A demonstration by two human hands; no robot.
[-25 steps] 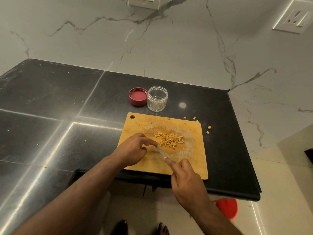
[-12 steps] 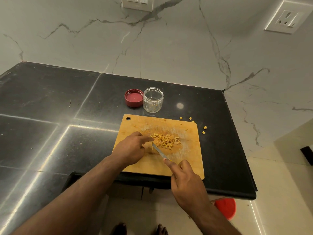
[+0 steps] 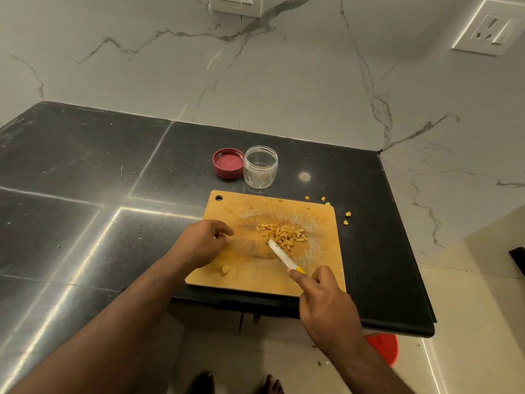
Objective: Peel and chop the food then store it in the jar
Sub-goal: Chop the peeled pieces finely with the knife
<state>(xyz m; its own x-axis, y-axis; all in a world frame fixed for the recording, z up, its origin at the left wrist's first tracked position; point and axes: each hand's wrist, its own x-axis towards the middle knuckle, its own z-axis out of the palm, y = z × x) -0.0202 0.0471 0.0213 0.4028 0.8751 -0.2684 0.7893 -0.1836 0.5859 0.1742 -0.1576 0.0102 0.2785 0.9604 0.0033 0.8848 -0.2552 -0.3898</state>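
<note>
Countertop point(image 3: 85, 194) edge underlies cutting board point(image 3: 326, 268).

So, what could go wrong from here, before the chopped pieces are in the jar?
1. The clear jar has a narrow mouth. Pieces scraped from the wooden cutting board may well miss it, as a few stray bits already lie on the black counter.
2. The right hand holds the small knife with its tip at the chopped pile; the left hand rests close by, so a slip might nick it.
</note>
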